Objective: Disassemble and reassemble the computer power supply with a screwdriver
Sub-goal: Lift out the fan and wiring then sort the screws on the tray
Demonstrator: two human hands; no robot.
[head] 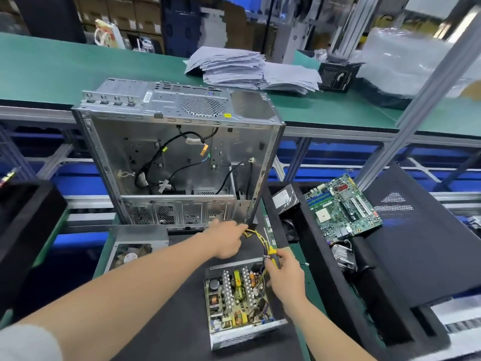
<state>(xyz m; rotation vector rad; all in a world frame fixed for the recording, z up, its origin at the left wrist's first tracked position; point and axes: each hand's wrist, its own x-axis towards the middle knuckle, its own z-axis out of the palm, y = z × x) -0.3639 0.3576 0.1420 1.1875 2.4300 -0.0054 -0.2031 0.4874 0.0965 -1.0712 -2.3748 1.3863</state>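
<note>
- Right hand grips screwdriver; left hand holds cables.
- Open supply lies on black mat, long axis pointing away, cables leaving the far end.
- Case stands behind; green bench beyond, in a stockroom.

Your left grip holds the yellow wire bundle just in front of the open computer case. Your right grip pinches a yellow-and-black screwdriver at the far corner of the uncovered power supply, which lies on the bench. A metal cover with a fan lies to the left.
</note>
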